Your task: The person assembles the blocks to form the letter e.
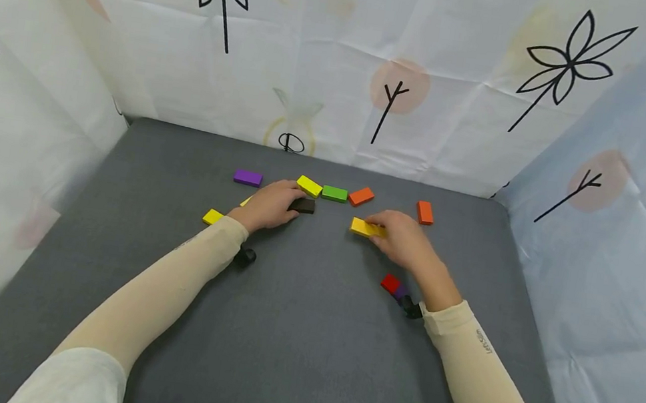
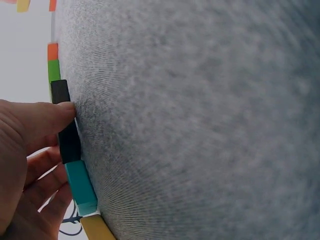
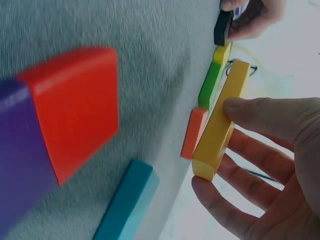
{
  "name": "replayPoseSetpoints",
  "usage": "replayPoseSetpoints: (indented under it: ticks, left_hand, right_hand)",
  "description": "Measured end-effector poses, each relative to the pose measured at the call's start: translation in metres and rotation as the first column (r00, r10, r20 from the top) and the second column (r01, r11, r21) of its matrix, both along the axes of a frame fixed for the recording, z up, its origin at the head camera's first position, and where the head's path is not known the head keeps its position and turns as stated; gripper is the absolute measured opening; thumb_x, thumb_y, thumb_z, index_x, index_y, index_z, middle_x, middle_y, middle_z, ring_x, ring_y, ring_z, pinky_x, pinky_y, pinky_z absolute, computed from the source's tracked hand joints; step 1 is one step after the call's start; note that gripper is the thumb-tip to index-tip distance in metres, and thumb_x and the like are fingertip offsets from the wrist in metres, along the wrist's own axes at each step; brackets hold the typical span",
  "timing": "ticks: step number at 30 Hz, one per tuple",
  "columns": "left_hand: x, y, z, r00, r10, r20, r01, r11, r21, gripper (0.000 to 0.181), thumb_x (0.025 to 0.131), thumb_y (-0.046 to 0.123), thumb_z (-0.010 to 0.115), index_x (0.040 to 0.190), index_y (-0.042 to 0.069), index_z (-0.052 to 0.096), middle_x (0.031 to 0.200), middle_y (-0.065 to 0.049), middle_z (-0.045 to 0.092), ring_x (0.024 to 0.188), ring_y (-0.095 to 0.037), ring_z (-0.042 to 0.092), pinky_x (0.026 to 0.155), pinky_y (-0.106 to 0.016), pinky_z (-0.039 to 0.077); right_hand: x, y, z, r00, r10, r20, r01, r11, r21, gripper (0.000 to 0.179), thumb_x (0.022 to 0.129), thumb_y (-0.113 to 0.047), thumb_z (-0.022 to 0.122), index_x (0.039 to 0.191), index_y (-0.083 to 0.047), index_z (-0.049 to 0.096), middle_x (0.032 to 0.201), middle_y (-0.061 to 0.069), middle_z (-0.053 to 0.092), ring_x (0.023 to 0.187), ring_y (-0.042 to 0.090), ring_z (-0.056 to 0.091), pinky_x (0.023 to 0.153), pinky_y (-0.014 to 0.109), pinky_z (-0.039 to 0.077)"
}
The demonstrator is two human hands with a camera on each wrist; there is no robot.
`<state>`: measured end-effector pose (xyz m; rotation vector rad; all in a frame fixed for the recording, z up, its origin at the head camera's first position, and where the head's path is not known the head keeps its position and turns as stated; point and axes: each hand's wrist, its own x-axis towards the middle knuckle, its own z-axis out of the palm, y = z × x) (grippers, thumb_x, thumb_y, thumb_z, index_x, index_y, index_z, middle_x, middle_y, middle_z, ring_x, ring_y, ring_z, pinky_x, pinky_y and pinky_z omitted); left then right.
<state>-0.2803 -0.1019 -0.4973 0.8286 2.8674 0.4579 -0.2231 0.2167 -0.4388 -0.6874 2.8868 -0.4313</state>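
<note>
My left hand (image 1: 271,203) pinches a black block (image 1: 305,206) between thumb and fingers. In the left wrist view, a teal block (image 2: 81,187) adjoins the lower end of that black block. My right hand (image 1: 400,236) grips a yellow block (image 3: 220,125), thumb on one side and fingers on the other, held up over the grey table. Just beyond the left hand lie another yellow block (image 1: 309,186), a green block (image 1: 334,194) and an orange block (image 1: 361,197) in a row.
A second orange block (image 1: 425,213) lies right of the row and a purple block (image 1: 248,178) to its left. Under the right wrist sit a red block (image 1: 390,283) and a purple one (image 1: 400,292). Patterned white cloth (image 1: 337,82) rises behind the grey table (image 1: 293,346).
</note>
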Motion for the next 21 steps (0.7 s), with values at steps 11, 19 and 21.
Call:
replayPoseSetpoints:
  ticks: [11,19,21]
  left_hand:
    - [0.002,0.001,0.003,0.999,0.008,0.039,-0.006,0.999,-0.042,0.051,0.107,0.019,0.072,0.153,0.001,0.059,0.156,-0.018,0.055,0.147,-0.035,0.049,0.122,-0.049,0.037]
    - [0.003,0.000,0.005,0.999,0.009,0.037,-0.007,0.999,-0.041,0.051,0.107,0.018,0.072,0.153,0.001,0.059,0.156,-0.018,0.055,0.148,-0.036,0.047,0.123,-0.049,0.036]
    - [0.003,0.000,0.005,0.999,0.010,0.039,-0.008,0.999,-0.042,0.051,0.107,0.018,0.072,0.153,0.001,0.059,0.157,-0.018,0.055,0.148,-0.036,0.047,0.123,-0.048,0.036]
  right_hand:
    - [0.011,-0.015,-0.010,0.998,0.047,0.042,-0.048,0.998,0.029,0.038,0.098,-0.011,0.083,0.135,-0.008,0.076,0.131,0.011,0.073,0.117,0.031,0.068,0.102,0.052,0.054]
    - [0.014,-0.020,-0.016,0.997,0.063,0.052,-0.065,0.998,0.028,0.037,0.100,-0.012,0.082,0.136,-0.008,0.076,0.131,0.010,0.073,0.120,0.031,0.068,0.103,0.051,0.054]
    - [0.014,-0.021,-0.016,0.996,0.067,0.054,-0.068,0.997,0.029,0.037,0.100,-0.012,0.081,0.137,-0.008,0.075,0.131,0.010,0.073,0.122,0.032,0.067,0.104,0.051,0.054]
